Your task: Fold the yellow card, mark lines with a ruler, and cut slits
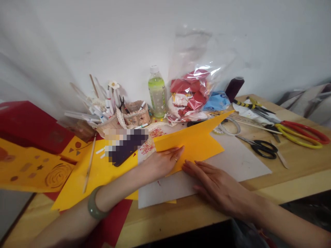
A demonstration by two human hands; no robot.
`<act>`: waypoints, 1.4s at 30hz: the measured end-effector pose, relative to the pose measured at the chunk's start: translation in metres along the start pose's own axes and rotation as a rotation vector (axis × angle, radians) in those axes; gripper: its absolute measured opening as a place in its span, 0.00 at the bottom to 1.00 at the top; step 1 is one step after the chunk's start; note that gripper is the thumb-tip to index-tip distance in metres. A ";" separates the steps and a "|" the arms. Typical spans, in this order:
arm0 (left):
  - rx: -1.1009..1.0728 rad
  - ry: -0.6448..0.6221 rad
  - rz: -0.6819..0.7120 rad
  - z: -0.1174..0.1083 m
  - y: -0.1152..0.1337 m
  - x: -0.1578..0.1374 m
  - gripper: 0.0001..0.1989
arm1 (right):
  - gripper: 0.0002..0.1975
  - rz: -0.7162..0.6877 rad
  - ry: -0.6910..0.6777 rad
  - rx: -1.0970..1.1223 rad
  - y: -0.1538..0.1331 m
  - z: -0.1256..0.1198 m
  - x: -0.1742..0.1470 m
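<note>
A sheet of yellow-orange paper (200,146) lies folded on a grey-white board (240,160), its far flap standing up from the fold. My left hand (165,162), with a ring on one finger, rests flat across the left part of the paper, fingers stretched out to the right. Against the paper's near edge, my right hand (212,182) lies with its fingers extended and touching it. The two hands' fingertips are close together but apart. Some undersides of the fingers are hidden.
Left of the board are more yellow sheets (74,184), a dark phone-like object (131,148) and a wooden stick (89,162). Behind stand a pen basket (136,112), a bottle (157,93) and a clear bag (191,93). Black-handled scissors (263,148), tape (230,126) and red-yellow-handled shears (297,134) lie right.
</note>
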State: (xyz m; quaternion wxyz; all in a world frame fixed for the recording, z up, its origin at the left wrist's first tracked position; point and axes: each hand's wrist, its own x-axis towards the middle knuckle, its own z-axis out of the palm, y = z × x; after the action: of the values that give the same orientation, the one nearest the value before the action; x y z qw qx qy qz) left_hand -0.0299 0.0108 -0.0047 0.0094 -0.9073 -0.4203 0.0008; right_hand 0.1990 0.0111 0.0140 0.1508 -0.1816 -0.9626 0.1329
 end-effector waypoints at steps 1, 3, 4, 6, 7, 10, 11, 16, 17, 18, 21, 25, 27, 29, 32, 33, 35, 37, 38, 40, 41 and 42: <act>-0.006 0.001 -0.005 0.000 0.000 0.000 0.25 | 0.20 -0.003 0.009 0.008 0.000 -0.002 0.002; -0.020 0.003 -0.010 0.001 0.000 0.000 0.25 | 0.20 0.004 0.027 0.036 -0.002 -0.005 0.006; -0.029 0.003 -0.010 0.000 -0.001 0.000 0.25 | 0.20 0.009 0.037 0.053 -0.004 -0.006 0.008; -0.051 -0.003 -0.007 0.000 -0.001 0.000 0.24 | 0.22 0.010 0.052 0.082 -0.008 -0.004 0.012; -0.065 -0.008 -0.006 -0.001 -0.001 0.000 0.24 | 0.23 -0.008 0.056 0.094 -0.010 -0.001 0.013; -0.112 -0.021 -0.005 -0.003 -0.003 0.000 0.26 | 0.23 -0.076 0.062 0.085 -0.013 0.009 0.013; -0.129 -0.024 -0.001 -0.005 -0.004 0.000 0.27 | 0.23 -0.093 0.059 0.065 -0.013 0.011 0.013; -0.222 -0.011 0.057 -0.010 -0.013 -0.002 0.34 | 0.25 -0.096 0.054 0.054 -0.013 0.014 0.021; -0.240 -0.001 0.070 -0.011 -0.015 -0.003 0.34 | 0.25 -0.108 0.064 0.067 -0.015 0.014 0.023; -0.257 0.010 0.080 -0.010 -0.016 -0.003 0.33 | 0.25 -0.120 0.075 0.073 -0.017 0.015 0.024; -0.299 0.039 0.089 -0.007 -0.019 -0.003 0.29 | 0.20 -0.138 0.074 0.040 -0.024 0.020 0.027; -0.329 0.058 0.087 -0.005 -0.020 -0.003 0.27 | 0.18 -0.148 0.031 0.030 -0.030 0.021 0.030; -0.334 0.067 0.089 -0.006 -0.019 -0.003 0.27 | 0.18 -0.114 0.021 0.078 -0.030 0.019 0.034; -0.338 0.075 0.091 -0.008 -0.019 -0.003 0.25 | 0.19 -0.074 0.019 0.110 -0.030 0.017 0.037; -0.343 0.085 0.081 -0.009 -0.018 0.000 0.23 | 0.19 -0.044 0.008 0.129 -0.034 0.020 0.038; -0.344 0.087 0.071 -0.009 -0.017 0.000 0.22 | 0.19 -0.042 0.004 0.135 -0.036 0.021 0.037; -0.340 0.091 0.051 -0.010 -0.017 0.002 0.21 | 0.18 -0.041 -0.001 0.150 -0.037 0.023 0.035; -0.326 0.094 0.049 -0.009 -0.018 0.003 0.21 | 0.18 -0.029 -0.002 0.175 -0.035 0.022 0.032; -0.315 0.096 0.055 -0.009 -0.018 0.003 0.21 | 0.17 -0.013 0.003 0.185 -0.033 0.020 0.031; -0.284 0.102 0.068 -0.008 -0.019 0.003 0.22 | 0.16 0.024 0.022 0.190 -0.028 0.018 0.029; -0.266 0.105 0.072 -0.008 -0.019 0.003 0.22 | 0.16 0.032 0.030 0.183 -0.025 0.017 0.027; -0.246 0.108 0.072 -0.008 -0.018 0.002 0.23 | 0.16 0.031 0.036 0.172 -0.023 0.017 0.026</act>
State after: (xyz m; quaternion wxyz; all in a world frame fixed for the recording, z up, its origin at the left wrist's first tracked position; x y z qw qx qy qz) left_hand -0.0424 0.0242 0.0036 -0.0795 -0.9149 -0.3831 -0.0993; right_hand 0.1628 -0.0029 0.0124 0.1810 -0.1851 -0.9419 0.2139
